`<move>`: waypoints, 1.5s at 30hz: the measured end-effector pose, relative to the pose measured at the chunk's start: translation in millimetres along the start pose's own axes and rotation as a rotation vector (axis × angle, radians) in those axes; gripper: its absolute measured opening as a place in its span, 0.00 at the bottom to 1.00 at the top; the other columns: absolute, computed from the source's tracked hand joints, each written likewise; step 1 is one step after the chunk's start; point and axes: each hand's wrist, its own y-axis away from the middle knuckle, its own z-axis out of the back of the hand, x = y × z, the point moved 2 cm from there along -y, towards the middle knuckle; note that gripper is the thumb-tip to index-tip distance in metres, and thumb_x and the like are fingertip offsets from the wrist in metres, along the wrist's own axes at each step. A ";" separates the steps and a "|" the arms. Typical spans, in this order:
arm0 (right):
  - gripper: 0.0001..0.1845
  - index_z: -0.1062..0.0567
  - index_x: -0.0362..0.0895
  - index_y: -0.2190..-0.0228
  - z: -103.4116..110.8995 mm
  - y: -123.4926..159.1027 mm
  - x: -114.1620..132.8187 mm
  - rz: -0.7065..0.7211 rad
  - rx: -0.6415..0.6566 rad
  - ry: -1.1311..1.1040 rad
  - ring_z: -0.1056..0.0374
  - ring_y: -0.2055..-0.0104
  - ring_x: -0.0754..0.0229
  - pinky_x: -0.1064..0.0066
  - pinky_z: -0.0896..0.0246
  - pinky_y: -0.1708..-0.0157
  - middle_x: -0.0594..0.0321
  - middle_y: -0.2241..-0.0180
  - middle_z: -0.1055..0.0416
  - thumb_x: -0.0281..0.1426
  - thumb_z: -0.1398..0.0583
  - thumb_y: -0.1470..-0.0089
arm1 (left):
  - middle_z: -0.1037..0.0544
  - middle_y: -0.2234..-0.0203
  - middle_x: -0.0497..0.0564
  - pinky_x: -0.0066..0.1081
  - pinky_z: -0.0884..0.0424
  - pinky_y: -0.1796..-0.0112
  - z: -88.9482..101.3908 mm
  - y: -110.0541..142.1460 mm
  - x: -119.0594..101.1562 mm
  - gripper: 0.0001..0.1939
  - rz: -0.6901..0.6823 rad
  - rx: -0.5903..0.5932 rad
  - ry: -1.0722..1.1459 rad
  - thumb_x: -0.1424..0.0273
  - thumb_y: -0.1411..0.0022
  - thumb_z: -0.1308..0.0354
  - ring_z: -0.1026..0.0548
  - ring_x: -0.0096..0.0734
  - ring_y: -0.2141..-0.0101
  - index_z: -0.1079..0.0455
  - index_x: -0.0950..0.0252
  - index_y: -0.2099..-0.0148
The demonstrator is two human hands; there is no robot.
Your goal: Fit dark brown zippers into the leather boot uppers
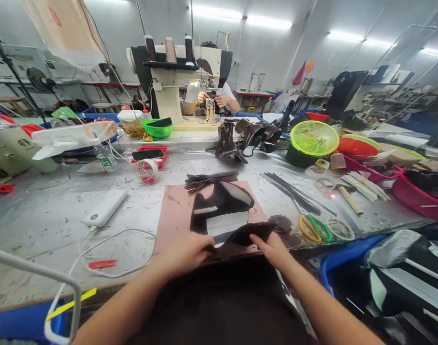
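The left hand (pixel 197 247) has its fingers pinched on the near edge of a black piece (pixel 222 194), which lies on a pink mat (pixel 168 206) at the front of the worktop (pixel 190 165). The right hand (pixel 274 249) is clamped on a raised flap of the same piece, thumb on top; the two grips, set apart, probably keep the edge spread and steady. The mat likely gives a clean, soft base. Dark strips (pixel 211 179) lie over its far edge, and more strips (pixel 294 191) lie to the right beside the scissors (pixel 305 225), perhaps to be within easy reach. Beyond those lies a hammer (pixel 350 199). To the left, a power bank (pixel 106 208) has a white cable looping from it. Further off, a phone (pixel 147 155) rests on a red tray (pixel 164 155), maybe to keep it off the scraps. A sewing machine (pixel 175 96) carries spools (pixel 170 50) upright on top; behind it are a co-worker's hands (pixel 224 100). At far left a sticker (pixel 24 143) shows the Starbucks logo and name. A bottle (pixel 107 160) has a green-and-red label, too small to read surely; the red mark on the hanging bag (pixel 62 33) is illegible.
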 end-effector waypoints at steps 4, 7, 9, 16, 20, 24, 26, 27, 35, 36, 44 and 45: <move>0.17 0.28 0.42 0.62 -10.4 7.7 -15.3 -0.056 -0.022 0.050 0.33 0.57 0.51 0.61 0.37 0.61 0.52 0.63 0.28 0.39 0.48 0.49 | 0.27 0.72 0.46 0.25 0.39 0.70 -12.6 -23.3 20.7 0.07 0.076 0.062 0.198 0.69 0.49 0.49 0.31 0.30 0.70 0.32 0.62 0.66; 0.13 0.28 0.45 0.64 -14.5 2.9 -18.9 -0.054 -0.025 0.173 0.32 0.63 0.52 0.65 0.37 0.68 0.55 0.68 0.28 0.38 0.46 0.50 | 0.28 0.75 0.46 0.25 0.40 0.73 -15.7 -40.2 35.3 0.06 0.141 0.071 0.188 0.70 0.53 0.48 0.31 0.31 0.71 0.32 0.64 0.70; 0.11 0.28 0.46 0.68 -15.7 1.3 -21.0 -0.089 -0.032 0.283 0.33 0.72 0.54 0.67 0.39 0.76 0.58 0.75 0.30 0.39 0.43 0.52 | 0.28 0.77 0.46 0.25 0.40 0.74 -19.4 -47.0 42.3 0.06 0.156 0.093 0.185 0.70 0.54 0.47 0.31 0.31 0.73 0.32 0.64 0.71; 0.09 0.35 0.45 0.74 -22.0 -11.9 28.0 0.152 -0.136 0.369 0.36 0.74 0.57 0.68 0.42 0.74 0.60 0.77 0.34 0.38 0.45 0.51 | 0.27 0.76 0.48 0.25 0.41 0.76 -27.4 -53.2 43.3 0.07 0.194 0.108 0.125 0.70 0.55 0.47 0.30 0.31 0.74 0.31 0.64 0.71; 0.05 0.38 0.45 0.76 -63.1 -32.3 54.3 0.133 0.356 -0.081 0.40 0.76 0.63 0.72 0.44 0.75 0.66 0.79 0.36 0.31 0.48 0.50 | 0.26 0.74 0.50 0.26 0.41 0.74 -27.2 -49.6 35.5 0.07 0.191 0.076 0.060 0.71 0.54 0.47 0.29 0.34 0.71 0.31 0.64 0.69; 0.07 0.42 0.46 0.78 -94.4 -38.2 43.9 -0.279 0.523 -0.403 0.46 0.82 0.67 0.76 0.51 0.82 0.73 0.85 0.44 0.32 0.48 0.51 | 0.26 0.75 0.50 0.28 0.41 0.76 -9.1 -35.0 41.9 0.11 0.264 0.019 0.015 0.62 0.53 0.44 0.29 0.36 0.73 0.33 0.63 0.67; 0.07 0.42 0.46 0.78 -99.2 -37.2 39.3 -0.350 0.559 -0.452 0.48 0.83 0.68 0.77 0.52 0.82 0.74 0.86 0.43 0.33 0.48 0.52 | 0.27 0.77 0.50 0.30 0.39 0.75 8.3 -30.8 52.6 0.19 0.362 -0.064 -0.034 0.52 0.53 0.45 0.29 0.38 0.73 0.33 0.63 0.69; 0.07 0.41 0.46 0.78 -99.4 -36.8 38.4 -0.369 0.567 -0.466 0.48 0.84 0.68 0.77 0.52 0.82 0.74 0.87 0.43 0.34 0.48 0.53 | 0.26 0.76 0.50 0.31 0.37 0.74 17.4 -31.0 58.5 0.22 0.428 -0.139 -0.066 0.49 0.53 0.47 0.29 0.39 0.72 0.33 0.63 0.68; 0.23 0.36 0.43 0.79 -92.5 -43.1 36.9 -0.624 0.491 -0.788 0.56 0.88 0.72 0.78 0.64 0.86 0.73 0.90 0.45 0.51 0.53 0.56 | 0.24 0.65 0.48 0.27 0.34 0.61 12.5 -46.1 46.8 0.13 -0.200 -0.483 0.125 0.75 0.42 0.56 0.28 0.27 0.64 0.31 0.62 0.60; 0.23 0.36 0.43 0.81 -92.4 -43.8 36.7 -0.629 0.482 -0.779 0.56 0.88 0.72 0.78 0.64 0.86 0.73 0.91 0.46 0.51 0.52 0.57 | 0.24 0.67 0.47 0.27 0.35 0.62 3.8 -39.2 41.4 0.13 -0.346 -0.475 0.055 0.76 0.42 0.56 0.28 0.27 0.64 0.31 0.63 0.63; 0.05 0.32 0.42 0.84 -94.8 -41.3 45.3 -0.637 0.489 -0.482 0.43 0.83 0.68 0.76 0.51 0.82 0.69 0.87 0.38 0.31 0.42 0.66 | 0.26 0.66 0.50 0.31 0.38 0.63 -55.9 27.4 46.8 0.07 -0.404 -0.643 -0.424 0.69 0.40 0.49 0.32 0.32 0.63 0.33 0.67 0.61; 0.07 0.32 0.41 0.84 -95.1 -40.2 46.3 -0.636 0.505 -0.438 0.41 0.82 0.66 0.75 0.48 0.80 0.68 0.86 0.36 0.33 0.42 0.65 | 0.26 0.66 0.51 0.32 0.38 0.62 -61.3 29.0 47.9 0.08 -0.400 -0.620 -0.419 0.69 0.39 0.50 0.32 0.33 0.61 0.33 0.67 0.61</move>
